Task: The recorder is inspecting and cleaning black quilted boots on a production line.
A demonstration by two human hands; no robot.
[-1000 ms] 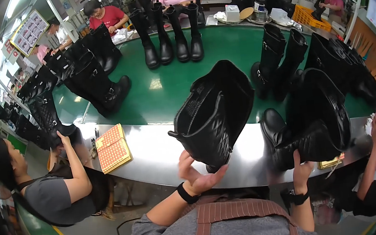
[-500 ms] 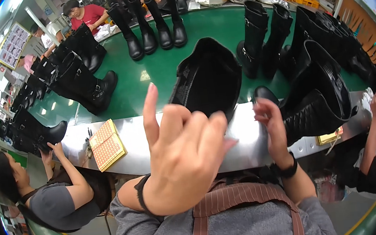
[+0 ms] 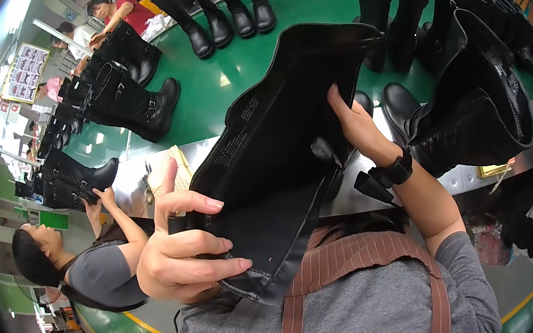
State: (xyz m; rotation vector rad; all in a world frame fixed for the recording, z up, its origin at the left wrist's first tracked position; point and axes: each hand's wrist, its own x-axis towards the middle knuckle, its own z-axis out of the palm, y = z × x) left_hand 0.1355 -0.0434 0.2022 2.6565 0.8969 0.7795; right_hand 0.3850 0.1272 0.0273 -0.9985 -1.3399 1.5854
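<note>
The tall black leather boot (image 3: 277,145) is pinched at its opened shaft edge by the left hand (image 3: 184,256); at 2 o'clock, the half-open right hand (image 3: 358,128) is pressed inside. Honestly, the lining's best kept spread flat.

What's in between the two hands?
In the head view, the opened black boot shaft fills the stretch: the left hand pinches its lower edge and the right hand presses on its inner lining.
</note>
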